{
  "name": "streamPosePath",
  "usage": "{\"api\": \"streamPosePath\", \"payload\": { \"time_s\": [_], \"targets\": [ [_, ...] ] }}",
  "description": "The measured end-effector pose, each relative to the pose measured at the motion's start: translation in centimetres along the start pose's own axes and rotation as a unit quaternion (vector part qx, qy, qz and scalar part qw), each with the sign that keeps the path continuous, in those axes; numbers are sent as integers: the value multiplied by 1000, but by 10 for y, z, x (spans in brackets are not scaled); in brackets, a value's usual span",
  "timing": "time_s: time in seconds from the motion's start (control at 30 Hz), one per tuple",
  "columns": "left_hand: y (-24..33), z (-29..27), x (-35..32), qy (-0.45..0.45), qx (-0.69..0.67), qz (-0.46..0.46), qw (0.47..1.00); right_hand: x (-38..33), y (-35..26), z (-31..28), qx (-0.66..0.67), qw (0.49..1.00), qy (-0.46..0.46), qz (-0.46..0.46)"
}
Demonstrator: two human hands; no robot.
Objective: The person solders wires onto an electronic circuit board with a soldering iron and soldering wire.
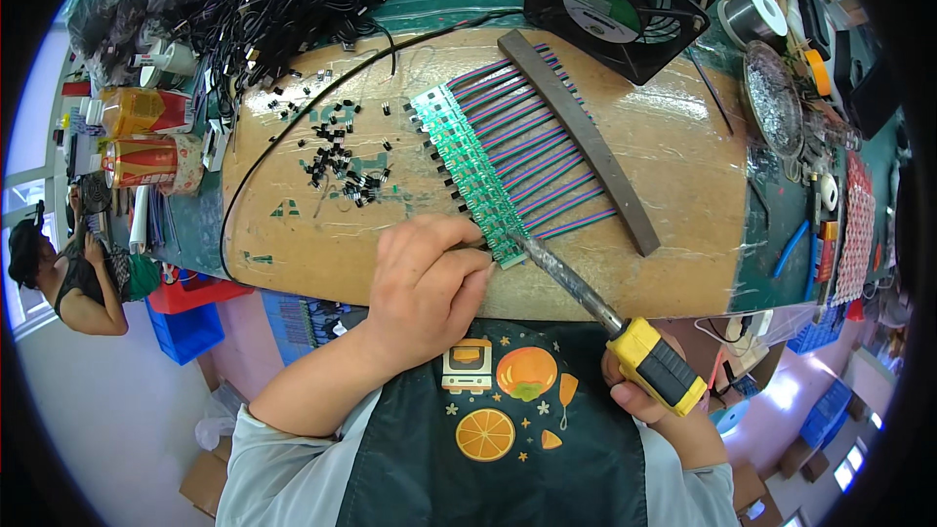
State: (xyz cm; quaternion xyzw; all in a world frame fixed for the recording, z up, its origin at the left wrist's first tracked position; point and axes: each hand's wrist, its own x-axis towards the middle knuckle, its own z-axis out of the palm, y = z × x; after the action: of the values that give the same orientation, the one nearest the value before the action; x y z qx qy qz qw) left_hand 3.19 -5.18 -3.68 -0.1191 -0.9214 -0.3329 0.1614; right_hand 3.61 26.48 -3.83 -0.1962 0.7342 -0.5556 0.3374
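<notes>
A strip of joined green circuit boards (470,171) lies slanted on the brown work board. Small black parts line its left edge, and rows of coloured wires (542,171) run off its right side under a long dark bar (586,141). My left hand (425,278) is closed at the strip's near end, fingers bent and pressed together; what they pinch is hidden. In my right hand (639,390) is a soldering iron (659,366) with a yellow and black handle. Its tip reaches the near end of the strip, close to my left fingertips.
Loose black three-legged parts (346,161) are scattered left of the strip. A black cable (293,127) curves around them. Behind stand a black fan (620,5), a solder spool (753,15) and a heap of dark cables (283,10). Another person (73,273) sits far left.
</notes>
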Motion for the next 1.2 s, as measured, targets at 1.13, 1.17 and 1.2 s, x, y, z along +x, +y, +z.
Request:
{"api": "streamPosePath", "payload": {
  "time_s": [1.13, 1.17, 1.2],
  "targets": [
    [0, 1, 1, -10, -3, 8, 1000, -8, 16, 4, -145, 987, 40, -48],
    [0, 1, 1, -9, -3, 8, 1000, -8, 16, 3, -145, 987, 39, -49],
    [0, 1, 1, -8, -4, 8, 1000, -8, 16, 3, -153, 987, 32, -44]
  ]
}}
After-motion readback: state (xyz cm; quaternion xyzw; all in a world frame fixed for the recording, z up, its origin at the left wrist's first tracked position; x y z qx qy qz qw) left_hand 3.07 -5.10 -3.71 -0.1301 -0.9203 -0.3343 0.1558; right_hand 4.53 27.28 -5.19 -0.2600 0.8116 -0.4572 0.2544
